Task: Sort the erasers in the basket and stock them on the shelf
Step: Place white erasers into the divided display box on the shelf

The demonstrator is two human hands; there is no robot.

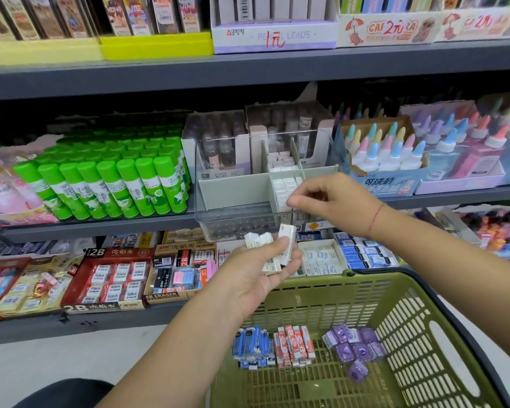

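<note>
The left hand (256, 266) cupped a handful of white erasers (286, 244), fingers curled round them, just above the green basket's (424, 313) far rim. The right hand (330, 198) hung over the clear tray (233, 223) on the shelf (100, 228), fingertips drawn together at the stocked erasers (286, 187); whether it pinched one could not be told. Blue erasers (251, 344), red erasers (293, 344) and purple erasers (355, 347) lay in the basket.

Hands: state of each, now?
Left hand: grips a handful of white erasers.
Right hand: fingers curled at the clear tray; holding anything cannot be told.
</note>
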